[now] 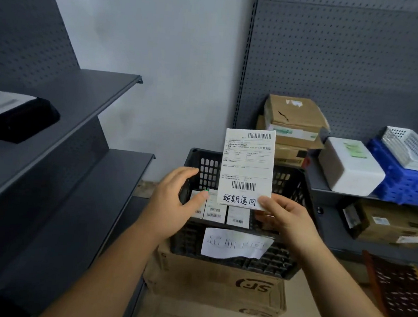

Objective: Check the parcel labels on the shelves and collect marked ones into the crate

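Note:
My right hand [285,218] pinches the lower right corner of a flat white parcel [246,167] with a printed label, barcodes and black handwritten characters along its bottom edge. It stands upright above the black slotted crate [294,192]. Inside the crate stand several white labelled parcels [224,214]. My left hand [173,201] hovers at the crate's left rim, fingers relaxed, thumb touching the leftmost parcel inside. A white handwritten paper sign [235,244] hangs on the crate's front wall.
The crate sits on a brown cardboard box [213,284]. Dark shelves at left hold a black parcel [15,116]. Right shelves carry stacked cardboard boxes [293,123], a white foam box [350,167], blue crates [409,182] with a white basket [410,148], and a carton [390,224] below.

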Action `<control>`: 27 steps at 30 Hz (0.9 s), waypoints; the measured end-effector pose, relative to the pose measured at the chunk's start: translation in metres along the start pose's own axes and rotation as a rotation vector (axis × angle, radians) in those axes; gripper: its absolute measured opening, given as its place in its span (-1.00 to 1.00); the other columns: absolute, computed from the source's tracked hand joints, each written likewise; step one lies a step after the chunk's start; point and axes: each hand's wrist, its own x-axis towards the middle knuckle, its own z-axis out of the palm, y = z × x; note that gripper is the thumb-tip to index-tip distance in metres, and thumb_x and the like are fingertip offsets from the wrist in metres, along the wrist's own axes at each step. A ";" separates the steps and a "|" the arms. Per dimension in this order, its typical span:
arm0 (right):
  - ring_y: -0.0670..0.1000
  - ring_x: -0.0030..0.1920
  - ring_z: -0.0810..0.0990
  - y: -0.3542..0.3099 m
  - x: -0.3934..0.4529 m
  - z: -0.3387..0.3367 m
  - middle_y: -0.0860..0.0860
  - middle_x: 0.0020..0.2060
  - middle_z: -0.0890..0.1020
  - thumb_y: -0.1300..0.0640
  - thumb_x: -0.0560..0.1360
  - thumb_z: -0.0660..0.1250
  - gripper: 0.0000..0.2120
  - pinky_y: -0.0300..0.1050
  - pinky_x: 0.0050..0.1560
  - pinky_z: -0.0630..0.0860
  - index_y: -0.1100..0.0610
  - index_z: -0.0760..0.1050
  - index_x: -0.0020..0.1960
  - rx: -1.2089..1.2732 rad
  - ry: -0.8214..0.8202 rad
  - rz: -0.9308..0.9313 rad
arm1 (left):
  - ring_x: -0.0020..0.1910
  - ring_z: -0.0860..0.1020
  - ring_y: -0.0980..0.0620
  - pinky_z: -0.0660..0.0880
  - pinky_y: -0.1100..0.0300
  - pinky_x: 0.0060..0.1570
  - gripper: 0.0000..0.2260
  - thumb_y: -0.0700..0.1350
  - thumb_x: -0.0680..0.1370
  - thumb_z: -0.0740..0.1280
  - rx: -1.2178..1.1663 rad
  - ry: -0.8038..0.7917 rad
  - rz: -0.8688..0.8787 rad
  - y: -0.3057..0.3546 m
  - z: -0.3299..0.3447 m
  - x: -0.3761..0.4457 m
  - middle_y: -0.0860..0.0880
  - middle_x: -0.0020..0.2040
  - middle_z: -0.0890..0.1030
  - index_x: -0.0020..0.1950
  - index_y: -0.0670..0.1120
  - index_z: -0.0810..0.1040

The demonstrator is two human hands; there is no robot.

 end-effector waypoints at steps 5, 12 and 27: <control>-0.15 -0.18 0.69 0.014 0.065 -0.002 -0.04 -0.08 0.74 0.12 0.56 0.33 -0.85 -0.39 -0.30 0.50 0.13 0.65 0.04 0.034 0.039 0.059 | 0.28 0.36 0.29 0.27 0.45 0.26 -0.56 0.05 0.54 0.37 0.039 -0.051 -0.012 -0.038 0.014 0.061 0.19 0.31 0.43 0.40 0.00 0.43; -0.04 -0.08 0.70 0.054 0.138 -0.010 0.00 -0.06 0.73 0.13 0.56 0.34 -0.82 -0.37 -0.22 0.54 0.20 0.65 0.03 0.063 0.033 0.162 | 0.33 0.29 0.30 0.21 0.36 0.26 -0.54 0.12 0.55 0.33 0.076 -0.138 -0.068 -0.080 0.051 0.112 0.26 0.34 0.34 0.43 0.09 0.38; 0.05 0.01 0.69 0.178 0.256 -0.039 0.02 -0.01 0.73 0.10 0.53 0.39 -0.80 -0.18 0.02 0.58 0.20 0.65 0.06 0.061 -0.013 0.467 | 0.28 0.41 0.28 0.39 0.19 0.34 -0.61 0.04 0.55 0.36 0.005 -0.234 -0.276 -0.157 0.160 0.176 0.17 0.29 0.44 0.37 0.02 0.46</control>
